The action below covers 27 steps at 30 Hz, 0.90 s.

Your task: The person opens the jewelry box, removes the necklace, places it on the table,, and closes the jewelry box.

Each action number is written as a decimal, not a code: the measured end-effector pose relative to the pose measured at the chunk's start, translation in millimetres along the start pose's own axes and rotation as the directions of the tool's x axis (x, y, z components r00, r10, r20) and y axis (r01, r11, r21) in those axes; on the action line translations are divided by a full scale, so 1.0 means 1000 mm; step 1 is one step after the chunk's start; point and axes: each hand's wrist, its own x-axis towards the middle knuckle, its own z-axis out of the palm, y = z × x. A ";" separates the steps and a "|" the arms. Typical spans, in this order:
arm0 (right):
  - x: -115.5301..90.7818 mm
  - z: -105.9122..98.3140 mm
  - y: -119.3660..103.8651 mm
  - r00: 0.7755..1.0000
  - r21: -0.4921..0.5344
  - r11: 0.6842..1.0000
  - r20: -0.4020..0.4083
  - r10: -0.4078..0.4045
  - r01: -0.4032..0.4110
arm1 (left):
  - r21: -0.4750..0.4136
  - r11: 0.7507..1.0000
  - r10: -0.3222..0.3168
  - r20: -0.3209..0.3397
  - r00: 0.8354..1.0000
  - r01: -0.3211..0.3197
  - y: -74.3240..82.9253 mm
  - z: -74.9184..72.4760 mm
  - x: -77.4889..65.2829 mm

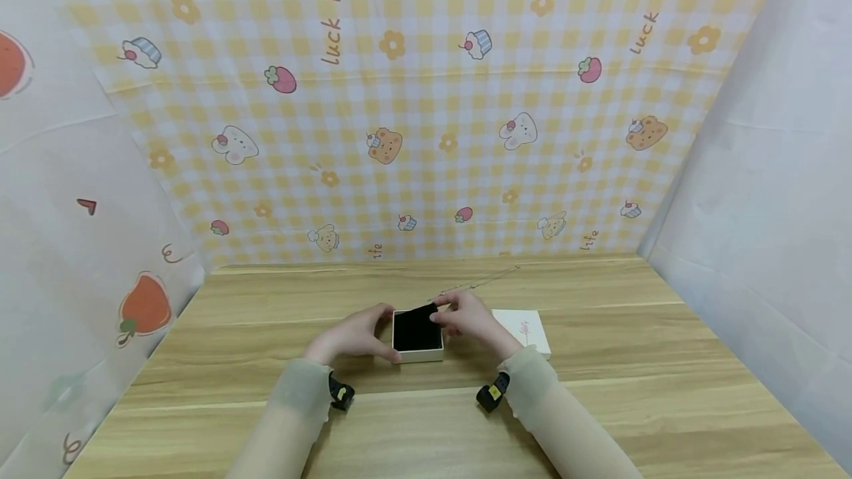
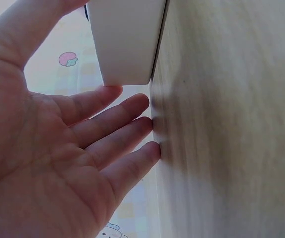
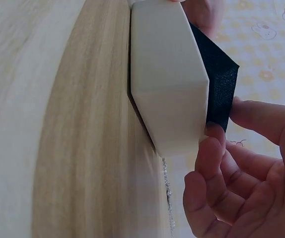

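Observation:
A small white box sits on the wooden table with a black pad in it. My left hand holds the box at its left side, thumb at the near corner and index finger at the far corner. In the left wrist view, the other fingers of the left hand stretch beside the box. With thumb and fingers, my right hand pinches the pad's right edge. The right wrist view shows the black pad tilted up above the rim of the box.
A white lid with a pink print lies right of the box, partly behind the right wrist. A thin silver chain stretches across the table beyond the right hand. A patterned cloth hangs at the back.

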 end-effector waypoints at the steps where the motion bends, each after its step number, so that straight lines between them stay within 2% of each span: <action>1: 0.000 0.000 0.000 1.000 -0.003 1.000 0.002 -0.002 0.002 | -0.001 1.000 0.002 0.001 1.000 -0.002 0.000 0.000 0.000; 27: 0.000 -0.001 0.001 1.000 -0.107 0.994 0.008 -0.015 0.016 | -0.004 1.000 0.010 -0.001 1.000 -0.010 0.002 -0.001 -0.002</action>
